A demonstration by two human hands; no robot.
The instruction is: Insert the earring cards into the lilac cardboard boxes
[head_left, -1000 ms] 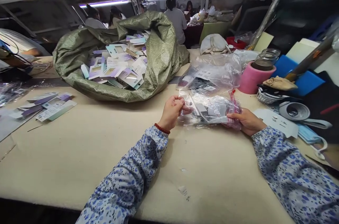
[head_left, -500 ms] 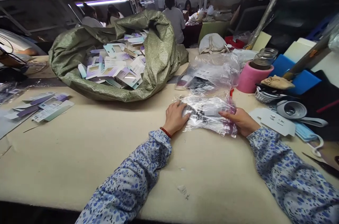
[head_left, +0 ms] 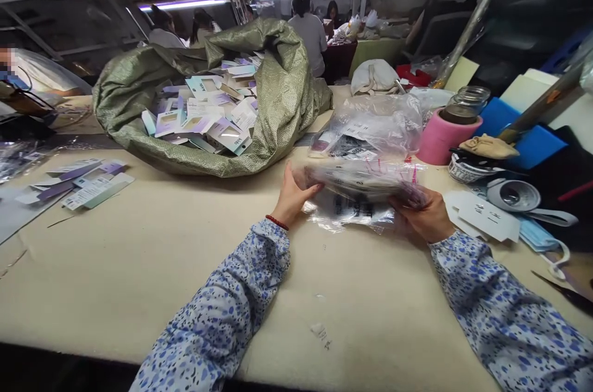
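A stack of clear plastic bags (head_left: 359, 179) is raised and tilted between my hands, blurred by motion. My left hand (head_left: 295, 189) grips its left end, thumb in front and the other fingers behind. Around the right end, my right hand (head_left: 428, 213) is closed, with some fingertips hidden by the plastic. Beneath the stack, another clear bag with black print (head_left: 347, 213) shows on the table. Just behind lies a larger clear plastic bag (head_left: 377, 123) with printed pieces inside.
A green woven sack (head_left: 287, 102) full of small cartons (head_left: 204, 108) stands at the back left. Loose flat cartons (head_left: 95, 185) lie at the left. A pink tape roll (head_left: 442, 139), a glass jar (head_left: 466, 102), white cards (head_left: 491, 219) and scissors (head_left: 567, 290) crowd the right side. People sit in the background.
The stack of bags was flat on the table under my hands and is now lifted and tilted up. My left hand has shifted slightly left and closed around its end.
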